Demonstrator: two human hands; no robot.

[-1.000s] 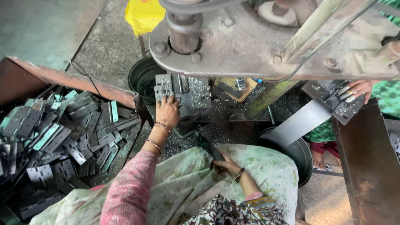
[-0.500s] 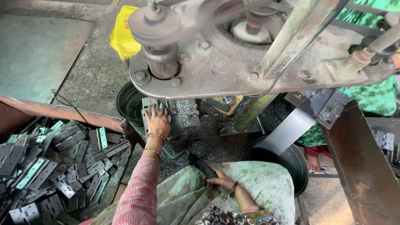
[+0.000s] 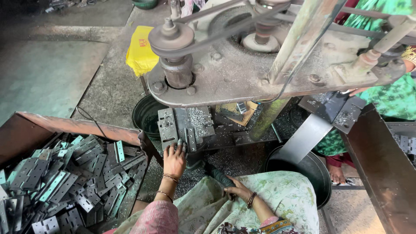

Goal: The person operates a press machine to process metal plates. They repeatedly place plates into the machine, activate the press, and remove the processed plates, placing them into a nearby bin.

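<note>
Under the grey, chip-dusted machine head [image 3: 260, 73] with its belt and pulleys, our left hand [image 3: 174, 159] reaches forward, and its fingers [image 3: 178, 144] spread apart and lie flat on the near edge of a flat grey metal hinge plate [image 3: 190, 138] seated in the steel fixture [image 3: 185, 125]. They press on the plate; they do not close round it. Just beyond the fingertips sit the fixture's punched holes and a scatter of bright swarf.

Our right hand [image 3: 236, 190] rests well behind the left fingers, against the pale floral cloth [image 3: 281, 195] on our lap, with its fingers curled tight round a dark, rounded handle [image 3: 222, 177].

To seat the plate well, we judge it best to keep the fingertips on the near edge only, push it square against the fixture's stops, and keep every finger short of the spindle [image 3: 177, 69] overhead. Swarf under the plate could tilt it, so a quick sweep seems wise.

To the left of the fingers lies a rusty brown tray [image 3: 65, 125] heaped with grey and green-tinted hinge leaves [image 3: 65, 182]; beyond them stands a black round bucket [image 3: 145, 117]. Far to the right, another person in green clothing [image 3: 390, 99] works at a second station.
</note>
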